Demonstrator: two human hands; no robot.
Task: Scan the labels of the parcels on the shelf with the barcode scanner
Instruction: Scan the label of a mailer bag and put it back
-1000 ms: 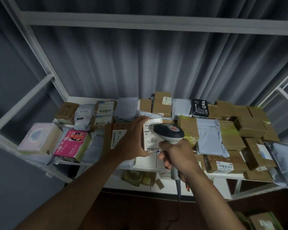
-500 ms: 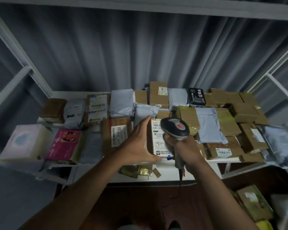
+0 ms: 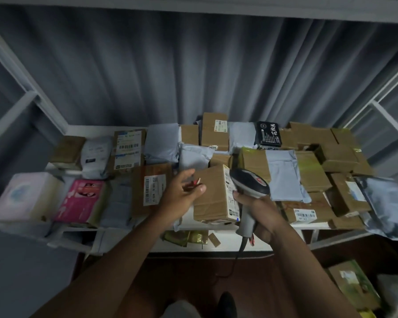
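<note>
A brown cardboard parcel (image 3: pixel 213 195) lies near the shelf's front edge, its white label (image 3: pixel 230 193) along its right side. My left hand (image 3: pixel 180 193) hovers at the parcel's left edge with relaxed fingers; the thumb tip overlaps the box, and a small red object shows by the fingertips. My right hand (image 3: pixel 259 213) grips the grey handle of the barcode scanner (image 3: pixel 251 183). The scanner's dark head sits just right of the label. Many more parcels cover the white shelf (image 3: pixel 90 129).
Left of the parcel lie a labelled brown box (image 3: pixel 153 189), a pink box (image 3: pixel 82 198) and a pale tissue box (image 3: pixel 21 193). To its right are a grey mailer (image 3: pixel 285 177), brown boxes and a silver bag (image 3: pixel 386 203). White shelf posts stand at both sides.
The parcel stood with its label facing me in my left hand; now it lies flat and my left hand has let go and drawn left. The view has tilted downward.
</note>
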